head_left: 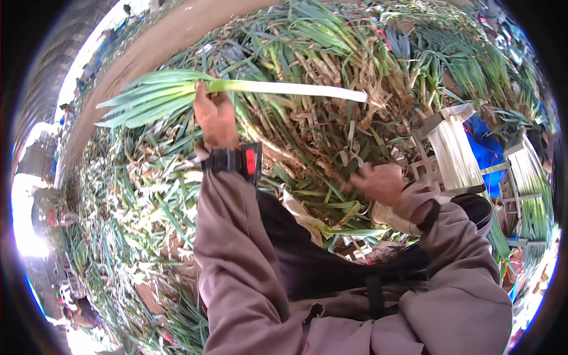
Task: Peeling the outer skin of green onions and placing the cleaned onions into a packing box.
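My left hand (216, 118) is closed round a leek (284, 88) where its green leaves meet the stalk. The leek lies level across the view, its fanned leaves to the left and its clean white shank ending in roots at the right. Lower down to the right, my right hand (381, 182) hovers near the loose leaves and husks; its fingers look apart, slightly blurred, and I see nothing in them. Beyond both hands lies a heap of unpeeled leeks (319, 65) with brown, dirty roots.
To my right, a rack (452, 115) holds a bundle of white peeled leeks. Further right stands a second rack (535, 195) with another bundle, and a blue plastic sheet (482, 142) between them. Stripped leaves (136, 201) cover the ground on my left.
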`<state>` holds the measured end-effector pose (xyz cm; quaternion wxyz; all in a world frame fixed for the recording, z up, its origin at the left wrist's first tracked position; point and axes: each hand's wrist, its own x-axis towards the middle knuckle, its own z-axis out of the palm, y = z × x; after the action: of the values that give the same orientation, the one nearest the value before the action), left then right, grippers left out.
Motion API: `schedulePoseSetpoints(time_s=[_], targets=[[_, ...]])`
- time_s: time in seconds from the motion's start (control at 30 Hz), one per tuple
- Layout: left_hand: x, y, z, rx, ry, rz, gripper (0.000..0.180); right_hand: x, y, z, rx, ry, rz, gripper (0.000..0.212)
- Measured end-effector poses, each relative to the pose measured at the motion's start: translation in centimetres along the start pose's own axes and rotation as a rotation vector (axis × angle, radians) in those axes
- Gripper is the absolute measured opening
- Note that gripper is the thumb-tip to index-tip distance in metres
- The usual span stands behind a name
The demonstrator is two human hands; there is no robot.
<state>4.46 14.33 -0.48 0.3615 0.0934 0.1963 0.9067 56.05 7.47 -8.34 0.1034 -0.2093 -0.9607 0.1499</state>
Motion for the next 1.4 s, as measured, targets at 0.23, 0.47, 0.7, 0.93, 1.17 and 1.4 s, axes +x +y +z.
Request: schedulePoseSetpoints(time_s=[0.23,0.47,0.7,0.93,1.17,1.4], targets=[[-6.0,-1.1,4.7,-0.015,-0.131,-0.122,0.035,12.5,-7.2,-5.9,-0.014,0.453,0.003,0.035],[-8.1,-2.8,4.4,0.096,-0.159,-0.110,0.031,17.1,-3.9,-4.7,-0.379,0.711,0.065,0.071],[-5.8,-3.0,4.0,0.178,-0.104,-0.192,0.026,8.0,-3.0,5.9,0.113,0.125,-0.091,0.025],[-9.8,-5.2,6.4,0.455,-0.086,-0.148,0.030,19.3,-4.6,-7.7,0.070,0.779,0.051,0.033],[-12.5,-6.6,7.0,0.559,-0.207,-0.233,0.043,22.6,-1.0,-8.8,0.855,0.380,0.268,0.042],[-9.9,-6.9,5.3,0.364,-0.471,-0.278,0.054,24.6,-1.4,-6.6,1.328,0.392,0.050,0.028]])
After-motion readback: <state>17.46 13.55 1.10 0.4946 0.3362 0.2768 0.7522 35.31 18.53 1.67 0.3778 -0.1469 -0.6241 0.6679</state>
